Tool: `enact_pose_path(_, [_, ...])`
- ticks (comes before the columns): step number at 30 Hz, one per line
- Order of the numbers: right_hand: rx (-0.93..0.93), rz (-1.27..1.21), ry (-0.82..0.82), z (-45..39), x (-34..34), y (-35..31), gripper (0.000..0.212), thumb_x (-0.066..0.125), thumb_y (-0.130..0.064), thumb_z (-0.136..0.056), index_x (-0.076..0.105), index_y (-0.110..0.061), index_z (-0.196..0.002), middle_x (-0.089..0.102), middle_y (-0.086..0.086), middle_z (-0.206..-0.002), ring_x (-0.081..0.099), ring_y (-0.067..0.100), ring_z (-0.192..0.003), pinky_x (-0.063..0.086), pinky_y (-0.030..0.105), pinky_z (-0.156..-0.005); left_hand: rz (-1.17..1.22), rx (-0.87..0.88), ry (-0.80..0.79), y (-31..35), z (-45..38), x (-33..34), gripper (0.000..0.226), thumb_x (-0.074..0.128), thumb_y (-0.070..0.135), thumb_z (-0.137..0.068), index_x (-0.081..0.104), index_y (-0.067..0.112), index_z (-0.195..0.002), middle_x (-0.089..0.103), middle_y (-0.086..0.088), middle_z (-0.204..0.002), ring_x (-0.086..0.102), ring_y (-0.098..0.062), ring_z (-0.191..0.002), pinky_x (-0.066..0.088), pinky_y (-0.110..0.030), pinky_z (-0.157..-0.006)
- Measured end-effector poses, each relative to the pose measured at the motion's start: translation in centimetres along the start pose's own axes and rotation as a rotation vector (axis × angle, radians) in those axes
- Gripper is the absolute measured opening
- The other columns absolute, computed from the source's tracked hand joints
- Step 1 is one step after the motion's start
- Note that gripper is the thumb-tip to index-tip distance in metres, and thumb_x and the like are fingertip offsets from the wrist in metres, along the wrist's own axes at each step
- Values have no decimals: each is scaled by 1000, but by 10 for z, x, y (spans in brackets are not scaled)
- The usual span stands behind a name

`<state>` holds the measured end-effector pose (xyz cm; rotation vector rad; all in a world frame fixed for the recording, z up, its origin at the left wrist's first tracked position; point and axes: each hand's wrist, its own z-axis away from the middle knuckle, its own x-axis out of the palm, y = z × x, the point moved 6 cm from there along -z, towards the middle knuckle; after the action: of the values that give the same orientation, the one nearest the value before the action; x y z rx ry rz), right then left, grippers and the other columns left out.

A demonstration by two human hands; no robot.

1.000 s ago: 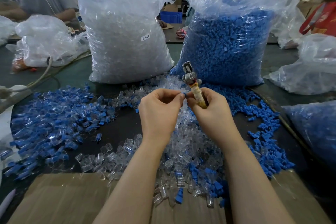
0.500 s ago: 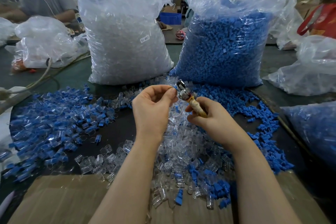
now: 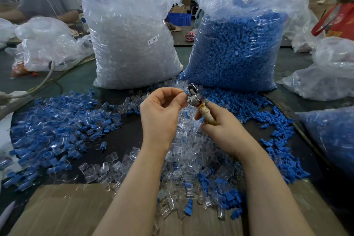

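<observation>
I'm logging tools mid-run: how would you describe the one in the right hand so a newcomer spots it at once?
Find the bag of clear parts and the bag of blue parts at the back. In front of the gap between them, the right hand grips a tool. Only it has a metal head and a yellowish wrapped handle; everything around is loose plastic.

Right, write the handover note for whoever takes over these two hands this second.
Right hand: grips the tape-wrapped handle of a small metal-headed tool, head up.
Left hand: pinches a small blue plastic piece against that metal head.
Stock: loose clear plastic caps under the hands, loose blue pieces to the right, bag of clear caps and bag of blue pieces behind.
Done: a heap of what look like joined blue-and-clear pieces lies to the left.
Left: seat this piece, probably cap it, then work through the loose stock.
</observation>
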<state>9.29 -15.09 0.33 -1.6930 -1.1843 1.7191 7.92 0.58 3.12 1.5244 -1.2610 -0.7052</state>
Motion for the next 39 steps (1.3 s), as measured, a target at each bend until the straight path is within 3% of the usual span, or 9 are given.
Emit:
enact_pose_path(6, [0, -49, -41, 0, 2, -1, 21, 58, -6, -85, 51, -23, -95, 47, -6, -68, 40, 13, -58, 35, 33, -57, 16, 19, -23, 1, -1, -1, 9, 70, -1, -85, 71, 8, -85, 72, 3, -72, 67, -6, -68, 53, -16, -67])
enact_pose_path(11, [6, -37, -69, 1, 2, -1, 25, 56, -4, -85, 53, -28, -91, 52, -21, -62, 40, 2, -52, 36, 26, -55, 21, 19, -52, 1, -1, -1, 9, 69, -2, -85, 70, 7, -86, 72, 3, -72, 67, -6, -68, 53, -16, -67])
enact_pose_path(14, [-3, -46, -39, 1, 1, -1, 24, 56, -1, -83, 55, -25, -87, 49, -13, -59, 40, 5, -50, 36, 27, -54, 27, 22, -55, 1, 0, 0, 7, 69, -2, -86, 70, 6, -87, 72, 2, -73, 67, -6, -67, 52, -16, -66])
enact_pose_path(18, [-16, -59, -37, 1, 2, -2, 25, 54, 1, -82, 55, -24, -84, 49, -18, -53, 38, 4, -46, 31, 17, -45, 30, 14, -51, 1, -1, 0, 6, 69, -1, -86, 70, 5, -87, 71, -1, -74, 67, -7, -67, 52, -16, -67])
enact_pose_path(26, [-32, -23, -15, 0, 2, -3, 24, 54, 1, -81, 54, -23, -80, 51, -18, -54, 40, 4, -45, 32, 17, -43, 47, -6, -43, 1, -1, -1, 6, 68, -2, -86, 70, 3, -88, 71, -2, -74, 66, -6, -66, 52, -15, -65])
enact_pose_path(31, [-17, 24, -23, -2, 3, -3, 18, 57, -8, -84, 53, -25, -85, 52, -14, -58, 39, 4, -47, 31, 19, -45, 59, -141, -40, -7, -2, -2, 5, 68, 2, -88, 71, 5, -89, 73, 0, -74, 69, -7, -67, 54, -16, -65])
enact_pose_path(34, [41, 49, 41, -5, -1, 1, 7, 57, -17, -88, 51, -20, -89, 53, -6, -68, 43, 8, -54, 35, 30, -52, 187, -333, 100, -23, -5, -19, 5, 68, 7, -88, 70, 9, -91, 76, -2, -78, 71, -9, -71, 56, -17, -64])
enact_pose_path(39, [127, 224, 209, -3, -20, 16, 11, 52, -37, -96, 49, -26, -98, 60, -3, -86, 56, 22, -79, 47, 42, -72, 644, -546, 541, -42, -9, -70, 2, 65, 9, -91, 65, 8, -91, 74, -4, -78, 72, -8, -65, 55, -18, -57])
